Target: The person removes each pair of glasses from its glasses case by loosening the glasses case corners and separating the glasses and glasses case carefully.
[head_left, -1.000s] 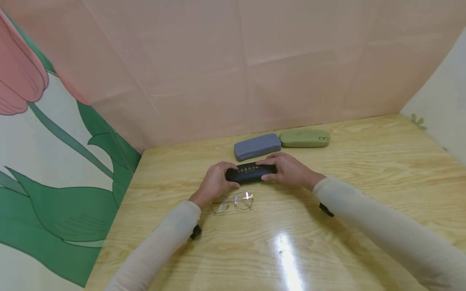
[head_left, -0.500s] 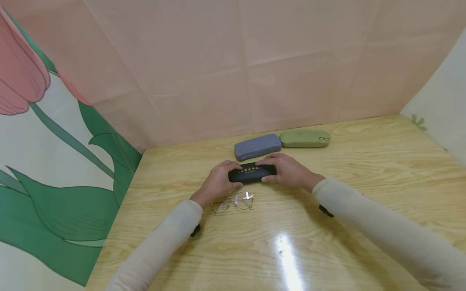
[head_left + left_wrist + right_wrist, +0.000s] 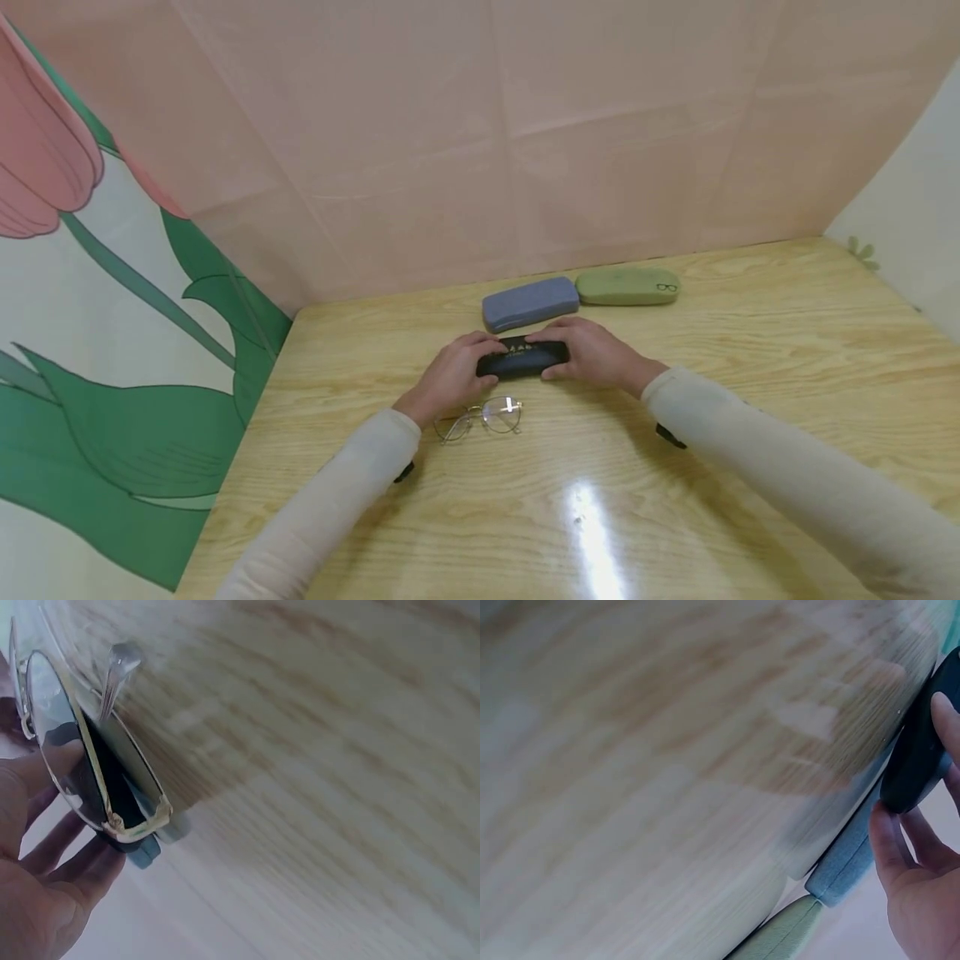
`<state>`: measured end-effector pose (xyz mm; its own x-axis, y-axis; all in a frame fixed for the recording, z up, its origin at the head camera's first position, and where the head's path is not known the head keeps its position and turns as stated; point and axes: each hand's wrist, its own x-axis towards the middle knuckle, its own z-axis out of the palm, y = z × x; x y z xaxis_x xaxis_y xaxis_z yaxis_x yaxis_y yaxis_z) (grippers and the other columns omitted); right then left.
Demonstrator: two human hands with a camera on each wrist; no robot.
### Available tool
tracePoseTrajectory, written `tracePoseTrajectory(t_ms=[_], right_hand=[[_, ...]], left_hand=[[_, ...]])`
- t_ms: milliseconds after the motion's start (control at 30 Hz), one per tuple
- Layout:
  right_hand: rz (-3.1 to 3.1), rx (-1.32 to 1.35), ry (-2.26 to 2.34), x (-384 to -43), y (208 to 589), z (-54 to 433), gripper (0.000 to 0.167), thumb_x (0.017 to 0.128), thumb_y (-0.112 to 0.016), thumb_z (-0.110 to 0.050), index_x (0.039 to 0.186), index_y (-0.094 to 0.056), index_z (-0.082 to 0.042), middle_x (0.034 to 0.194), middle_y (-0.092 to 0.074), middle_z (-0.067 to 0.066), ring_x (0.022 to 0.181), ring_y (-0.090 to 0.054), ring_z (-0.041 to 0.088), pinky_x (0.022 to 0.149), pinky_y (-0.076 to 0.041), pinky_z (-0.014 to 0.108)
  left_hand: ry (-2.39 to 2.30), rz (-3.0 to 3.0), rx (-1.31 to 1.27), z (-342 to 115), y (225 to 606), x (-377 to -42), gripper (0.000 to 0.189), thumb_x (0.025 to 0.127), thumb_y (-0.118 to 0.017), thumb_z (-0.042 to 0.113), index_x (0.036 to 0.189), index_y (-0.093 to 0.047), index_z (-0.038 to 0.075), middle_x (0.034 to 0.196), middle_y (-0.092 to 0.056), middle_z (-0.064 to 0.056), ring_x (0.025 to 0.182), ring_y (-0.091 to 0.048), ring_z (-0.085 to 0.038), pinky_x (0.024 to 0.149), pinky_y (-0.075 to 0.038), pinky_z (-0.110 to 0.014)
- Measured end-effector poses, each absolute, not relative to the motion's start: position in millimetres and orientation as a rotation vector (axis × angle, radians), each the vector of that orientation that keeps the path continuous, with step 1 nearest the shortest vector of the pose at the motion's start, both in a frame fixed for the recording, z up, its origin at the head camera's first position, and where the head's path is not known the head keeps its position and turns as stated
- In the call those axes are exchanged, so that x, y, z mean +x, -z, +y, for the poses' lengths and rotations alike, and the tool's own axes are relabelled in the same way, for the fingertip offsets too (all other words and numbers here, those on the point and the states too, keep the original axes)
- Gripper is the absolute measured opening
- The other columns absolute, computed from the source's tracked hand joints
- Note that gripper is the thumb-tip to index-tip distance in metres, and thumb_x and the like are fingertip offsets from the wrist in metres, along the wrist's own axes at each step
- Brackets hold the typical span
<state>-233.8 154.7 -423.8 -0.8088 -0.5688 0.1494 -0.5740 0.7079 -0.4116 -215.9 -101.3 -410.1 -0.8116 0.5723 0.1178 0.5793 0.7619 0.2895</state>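
Tulip-printed wall (image 3: 142,442): seen at far left. Left hand (image 3: 452,372): left end of black case (image 3: 525,363), gold-lettered, is gripped between thumb and fingers. Wire-rimmed eyeglasses (image 3: 501,414): laid on wood-grain table (image 3: 480,525), on the near side of black case. Blue case (image 3: 530,304): placed just behind black case. Right hand (image 3: 597,354): opposite end of black case is gripped likewise. Green case (image 3: 626,287): placed end to end with blue case.

The front glasses case (image 3: 522,360) sits between the left hand (image 3: 453,375), at its left end, and the right hand (image 3: 597,354), at its right end. Before it, the eyeglasses (image 3: 497,414) lie on the table (image 3: 735,333). Behind it lies the rear left glasses case (image 3: 530,304), with the rear right glasses case (image 3: 627,286) just beside it, both near the backdrop (image 3: 487,150).
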Motion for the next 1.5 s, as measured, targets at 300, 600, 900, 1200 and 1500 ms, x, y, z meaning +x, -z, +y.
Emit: tracePoseTrajectory(t_ms=[300, 600, 900, 1200, 1500], right_hand=[[-2.900, 0.989, -0.695, -233.8, 426.4, 155.5, 0.064, 0.080, -0.082, -0.038, 0.139, -0.060, -0.024, 0.133, -0.065, 0.010, 0.122, -0.060, 0.032, 0.102, -0.049, 0.051], [-2.914, 0.948, -0.667, -232.8, 424.1, 163.4, 0.066, 0.080, -0.081, -0.041, 0.138, -0.059, -0.018, 0.143, -0.055, 0.018, 0.130, -0.053, 0.039, 0.109, -0.044, 0.056], [-2.910, 0.980, -0.553, -232.1, 426.9, 169.2, 0.056, 0.083, -0.078, -0.043, 0.130, -0.066, -0.015, 0.137, -0.059, 0.017, 0.127, -0.054, 0.040, 0.109, -0.043, 0.058], [-2.863, 1.058, -0.375, -228.4, 435.8, 177.6, 0.040, 0.091, -0.071, -0.040, 0.120, -0.070, -0.014, 0.126, -0.066, 0.014, 0.118, -0.060, 0.036, 0.105, -0.046, 0.055], [-2.829, 1.045, -0.438, -224.3, 436.5, 183.4, 0.035, 0.091, -0.072, -0.038, 0.117, -0.072, -0.015, 0.122, -0.068, 0.011, 0.115, -0.062, 0.034, 0.103, -0.047, 0.054]], left_hand=[[0.508, -2.919, -0.961, -106.1, 410.6, -216.8, 0.046, 0.086, -0.079, 0.020, 0.130, -0.066, 0.018, 0.136, -0.061, -0.006, 0.126, -0.059, -0.026, 0.108, -0.049, -0.041], [0.584, -2.960, -0.870, -124.6, 407.5, -216.0, 0.046, 0.085, -0.079, 0.014, 0.129, -0.066, 0.017, 0.139, -0.059, -0.005, 0.130, -0.056, -0.026, 0.111, -0.047, -0.040], [0.627, -2.933, -0.824, -149.5, 409.7, -221.8, 0.046, 0.083, -0.081, 0.010, 0.126, -0.067, 0.013, 0.138, -0.059, -0.009, 0.130, -0.056, -0.031, 0.112, -0.046, -0.044], [0.597, -2.970, -0.722, -177.5, 407.4, -230.0, 0.045, 0.082, -0.081, 0.009, 0.125, -0.067, 0.012, 0.137, -0.060, -0.011, 0.129, -0.057, -0.033, 0.110, -0.047, -0.046], [0.589, -2.997, -0.666, -192.8, 406.0, -237.4, 0.045, 0.082, -0.081, 0.008, 0.125, -0.067, 0.011, 0.138, -0.060, -0.012, 0.131, -0.054, -0.034, 0.111, -0.045, -0.048]])
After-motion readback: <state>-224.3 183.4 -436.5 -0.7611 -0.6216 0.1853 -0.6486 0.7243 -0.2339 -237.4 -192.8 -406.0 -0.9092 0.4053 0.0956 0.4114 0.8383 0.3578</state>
